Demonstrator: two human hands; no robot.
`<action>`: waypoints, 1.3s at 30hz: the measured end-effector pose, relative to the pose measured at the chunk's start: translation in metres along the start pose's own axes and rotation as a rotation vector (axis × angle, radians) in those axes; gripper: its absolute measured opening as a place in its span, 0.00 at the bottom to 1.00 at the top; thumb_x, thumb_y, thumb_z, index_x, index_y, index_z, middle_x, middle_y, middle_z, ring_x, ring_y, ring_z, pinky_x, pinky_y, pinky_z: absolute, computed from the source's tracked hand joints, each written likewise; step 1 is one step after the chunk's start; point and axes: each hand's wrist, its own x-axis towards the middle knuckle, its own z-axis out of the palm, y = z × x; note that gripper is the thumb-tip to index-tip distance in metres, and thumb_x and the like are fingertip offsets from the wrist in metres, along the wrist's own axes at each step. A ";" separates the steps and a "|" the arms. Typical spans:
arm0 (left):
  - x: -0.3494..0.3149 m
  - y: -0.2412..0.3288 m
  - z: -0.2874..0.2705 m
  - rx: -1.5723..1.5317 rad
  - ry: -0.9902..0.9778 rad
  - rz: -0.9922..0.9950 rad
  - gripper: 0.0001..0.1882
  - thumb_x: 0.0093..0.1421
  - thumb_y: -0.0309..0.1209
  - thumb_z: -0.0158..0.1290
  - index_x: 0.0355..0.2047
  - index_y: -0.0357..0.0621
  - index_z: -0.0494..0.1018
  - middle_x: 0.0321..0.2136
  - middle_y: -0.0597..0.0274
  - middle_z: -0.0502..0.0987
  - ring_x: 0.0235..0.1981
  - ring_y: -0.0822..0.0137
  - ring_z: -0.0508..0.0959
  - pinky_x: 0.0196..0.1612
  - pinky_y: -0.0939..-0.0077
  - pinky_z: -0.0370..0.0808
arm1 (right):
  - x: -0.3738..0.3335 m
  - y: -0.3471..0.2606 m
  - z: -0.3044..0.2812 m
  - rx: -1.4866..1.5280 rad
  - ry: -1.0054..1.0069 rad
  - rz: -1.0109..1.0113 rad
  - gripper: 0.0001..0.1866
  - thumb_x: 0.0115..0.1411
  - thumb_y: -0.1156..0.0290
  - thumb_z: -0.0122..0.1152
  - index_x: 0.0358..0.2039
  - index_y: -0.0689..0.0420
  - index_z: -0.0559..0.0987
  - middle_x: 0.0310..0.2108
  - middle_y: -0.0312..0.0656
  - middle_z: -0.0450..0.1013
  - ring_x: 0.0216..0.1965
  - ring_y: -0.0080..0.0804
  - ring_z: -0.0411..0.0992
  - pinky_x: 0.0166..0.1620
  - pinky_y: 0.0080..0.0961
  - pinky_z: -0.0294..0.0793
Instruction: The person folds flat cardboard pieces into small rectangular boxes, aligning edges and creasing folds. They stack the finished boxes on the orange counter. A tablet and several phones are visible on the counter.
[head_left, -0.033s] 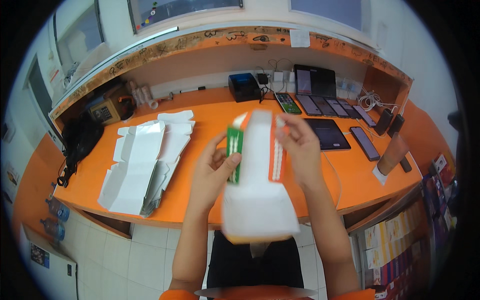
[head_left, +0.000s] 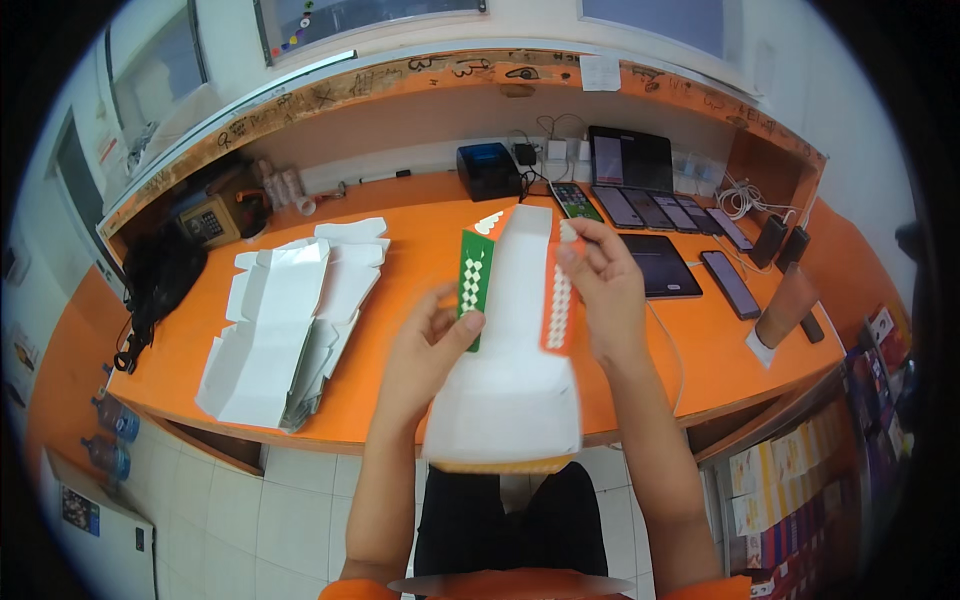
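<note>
A partly folded cardboard box (head_left: 515, 330) is held up over the near edge of the desk, its white inside facing me. Its left side wall is green and its right one orange, both with rows of white diamonds. My left hand (head_left: 430, 345) grips the green wall, thumb on the face and the other fingers behind. At the far right corner, my right hand (head_left: 605, 285) pinches the orange wall between thumb and fingers. The wide white flap at the near end hangs above my lap.
To the left lies a stack of white unfolded boxes (head_left: 275, 330) on the orange desk (head_left: 400, 225). Several phones (head_left: 655, 212), a tablet (head_left: 655, 268), a black printer (head_left: 488, 172) and cables stand behind and right. A brown cup (head_left: 785, 305) is near the right edge.
The box has shifted slightly up and to the left, and its side walls have tilted so more of their diamonds show. Both hands keep their hold.
</note>
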 end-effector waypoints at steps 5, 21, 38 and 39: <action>-0.015 -0.023 -0.004 -0.081 -0.113 -0.226 0.18 0.68 0.37 0.53 0.50 0.34 0.72 0.37 0.65 0.77 0.36 0.76 0.75 0.43 0.79 0.73 | 0.001 0.006 0.007 -0.146 0.125 -0.066 0.15 0.69 0.63 0.55 0.48 0.61 0.70 0.30 0.36 0.76 0.29 0.14 0.73 0.33 0.14 0.71; -0.037 -0.041 0.016 -0.219 0.237 0.260 0.16 0.70 0.33 0.49 0.54 0.39 0.70 0.41 0.61 0.78 0.39 0.77 0.74 0.44 0.83 0.71 | -0.012 0.044 0.003 0.380 -0.045 0.802 0.16 0.67 0.69 0.53 0.49 0.69 0.72 0.40 0.53 0.77 0.35 0.33 0.80 0.41 0.28 0.82; -0.055 -0.011 -0.001 0.295 0.161 0.200 0.16 0.56 0.26 0.63 0.46 0.42 0.78 0.38 0.60 0.74 0.40 0.71 0.76 0.43 0.79 0.73 | -0.064 0.011 0.000 -0.893 -0.396 -0.338 0.15 0.51 0.77 0.66 0.42 0.61 0.81 0.44 0.47 0.79 0.48 0.45 0.74 0.52 0.33 0.73; -0.062 -0.004 -0.002 0.433 0.141 0.227 0.18 0.54 0.25 0.64 0.46 0.44 0.78 0.38 0.59 0.74 0.40 0.68 0.76 0.43 0.78 0.73 | -0.064 0.005 -0.001 -0.890 -0.411 -0.329 0.15 0.51 0.79 0.65 0.41 0.61 0.81 0.41 0.47 0.79 0.47 0.45 0.74 0.50 0.32 0.73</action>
